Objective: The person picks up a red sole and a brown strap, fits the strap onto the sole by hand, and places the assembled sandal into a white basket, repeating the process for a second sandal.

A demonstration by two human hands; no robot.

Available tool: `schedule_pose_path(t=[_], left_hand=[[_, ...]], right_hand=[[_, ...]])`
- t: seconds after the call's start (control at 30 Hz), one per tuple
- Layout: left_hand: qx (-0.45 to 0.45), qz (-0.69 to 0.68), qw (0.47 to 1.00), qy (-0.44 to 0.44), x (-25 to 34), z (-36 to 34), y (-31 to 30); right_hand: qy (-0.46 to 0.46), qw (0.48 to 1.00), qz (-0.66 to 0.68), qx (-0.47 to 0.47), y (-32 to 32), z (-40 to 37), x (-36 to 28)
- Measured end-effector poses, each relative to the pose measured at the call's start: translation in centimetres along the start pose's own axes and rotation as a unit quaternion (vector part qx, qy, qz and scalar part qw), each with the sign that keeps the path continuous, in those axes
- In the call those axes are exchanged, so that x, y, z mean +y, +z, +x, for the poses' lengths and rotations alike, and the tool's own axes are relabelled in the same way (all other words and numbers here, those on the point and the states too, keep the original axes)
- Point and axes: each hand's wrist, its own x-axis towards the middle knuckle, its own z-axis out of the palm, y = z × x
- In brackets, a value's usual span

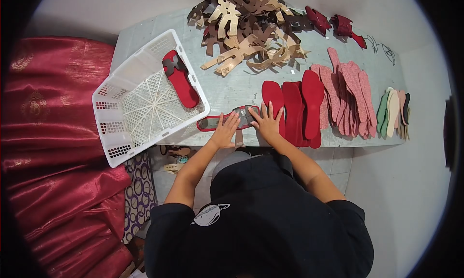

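Observation:
A shoe sole with a grey underside and a red rim lies on the table near its front edge. Dark brown strap material sits across its wider end, and a strip of it hangs toward the table edge. My left hand rests flat on the middle of the sole, fingers spread. Beside it, my right hand lies with fingers stretched out, its fingertips at the strap end and close to the nearest red insole. The hands partly cover the sole, so how the strap is fixed is hidden.
A white plastic basket at left holds a red sandal sole with a brown strap. Cut brown and beige straps are heaped at the back. Red insoles, pink speckled soles and several coloured soles stand at right.

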Motion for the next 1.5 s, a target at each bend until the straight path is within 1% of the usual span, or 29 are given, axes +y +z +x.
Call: schedule_pose_path(t=[0.07,0.1,0.17,0.3,0.37,0.4,0.47,0.5,0.57,0.6,0.67,0.7,0.77,0.9,1.0,1.07,1.2,1.4,1.5], left_hand=[[-0.072,0.113,0.991,-0.009,0.2,0.3,-0.5],[-0.072,0.113,0.991,-0.009,0.1,0.2,0.1],[0.042,0.109,0.993,-0.005,0.0,0.2,1.6],[0.073,0.129,0.989,-0.019,-0.1,0.4,2.3],[0.103,0.166,0.981,-0.003,-0.6,0.5,2.8],[0.103,0.165,0.981,-0.003,-0.3,0.7,2.3],[0.105,0.021,0.992,-0.06,0.3,1.0,1.3],[0.106,0.02,0.992,-0.06,0.2,1.0,1.2],[0.179,-0.106,0.976,-0.068,-0.1,1.0,1.0],[0.18,-0.106,0.976,-0.068,0.0,1.1,0.7],[0.195,-0.15,0.964,-0.104,0.5,1.2,0.2],[0.195,-0.15,0.963,-0.105,0.7,1.2,0.1],[0.22,-0.174,0.95,-0.134,1.0,1.4,-0.1],[0.224,-0.18,0.943,-0.164,0.7,1.9,0.3],[0.245,-0.188,0.933,-0.184,0.8,2.1,0.4],[0.254,-0.216,0.921,-0.2,1.0,2.2,0.3],[0.261,-0.216,0.918,-0.205,1.0,2.2,0.6],[0.266,-0.207,0.918,-0.208,0.7,2.3,0.8],[0.247,-0.192,0.928,-0.201,0.6,2.3,0.5]], right_hand=[[-0.002,1.0,0.0,0.001,0.0,0.0,0.0],[-0.002,1.0,0.0,0.001,0.0,0.0,-0.1],[0.003,1.0,0.005,-0.01,-0.1,0.0,-0.1],[-0.002,1.0,0.002,-0.002,0.0,0.1,0.0],[-0.004,1.0,0.001,0.008,0.0,0.0,0.0],[-0.004,1.0,0.0,0.008,0.0,0.0,0.0],[-0.006,1.0,0.007,0.008,-0.1,0.1,0.1],[-0.007,1.0,0.006,0.008,0.0,0.1,0.0],[-0.005,1.0,0.014,0.014,0.1,0.1,0.0],[-0.005,1.0,0.014,0.014,0.1,0.1,0.1],[-0.013,1.0,0.002,0.014,0.2,0.1,0.2],[-0.015,1.0,0.002,0.014,0.2,0.1,0.1],[-0.013,1.0,0.001,0.01,0.0,0.1,0.1],[-0.018,1.0,0.003,0.004,-0.1,0.1,0.2],[-0.019,1.0,-0.008,-0.004,-0.2,0.2,0.1],[-0.016,1.0,-0.009,-0.01,-0.1,0.2,0.2],[-0.02,1.0,-0.017,-0.005,0.1,0.2,0.2],[-0.015,1.0,0.008,-0.006,0.0,0.1,0.3],[-0.022,1.0,0.005,0.012,0.3,0.1,0.3]])
